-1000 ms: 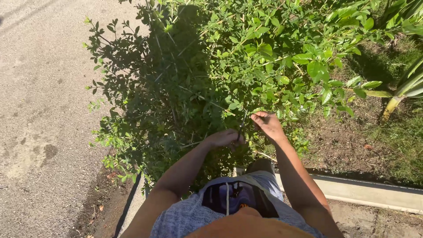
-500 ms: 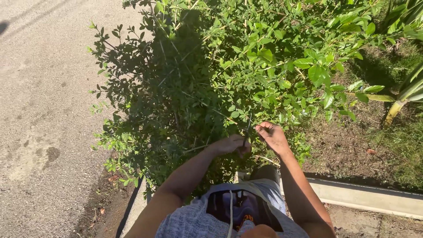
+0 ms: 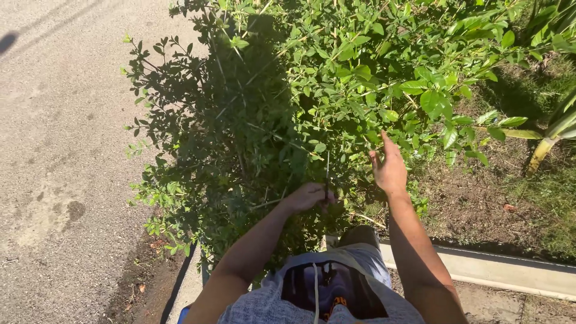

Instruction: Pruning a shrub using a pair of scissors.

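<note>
Shears (image 3: 327,174), dark and thin, stand nearly upright out of the left hand (image 3: 309,195), whose fingers are curled closed around the lower part of the tool, the blades pointing up into the foliage. That hand sits low in the shaded near side of a leafy green shrub (image 3: 312,96), just above the person's lap. Whether the blades themselves are parted or together is too fine to tell. The right hand (image 3: 389,169) is raised just to the right of the tool, apart from it, with the palm spread and the fingers (image 3: 384,144) stretched upward so that the tips reach among sunlit leaves; it grips nothing that can be made out. The shrub fills the middle and top of the view, its left half in deep shadow and its right half bright. To the left of it lies a grey paved road (image 3: 54,150), and along the near edge of the bed runs a pale concrete kerb (image 3: 504,273) that passes under the right forearm. Bare brown soil (image 3: 474,192) shows to the right of the shrub, with a yellow-stemmed palm-like plant (image 3: 549,135) at the far right edge. Grey shorts with a dark patterned pocket (image 3: 327,288) appear at the bottom.
</note>
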